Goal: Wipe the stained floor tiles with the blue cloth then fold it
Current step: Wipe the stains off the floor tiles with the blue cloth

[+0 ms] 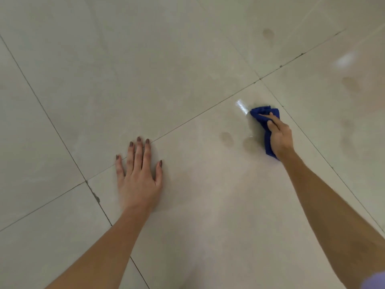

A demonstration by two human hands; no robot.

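My right hand grips a bunched blue cloth and presses it onto the pale floor tile, near the tile's far corner. Part of the cloth pokes out in front of the fingers and a strip hangs behind the palm. Just left of the cloth lie two dull brownish stains, and a wet shiny streak glints ahead of it. My left hand rests flat on the same tile with fingers spread, holding nothing.
Dark grout lines cross the floor diagonally. More faint brown stains sit on the far tile and on the tile to the right. A bright light reflection shows at the upper right.
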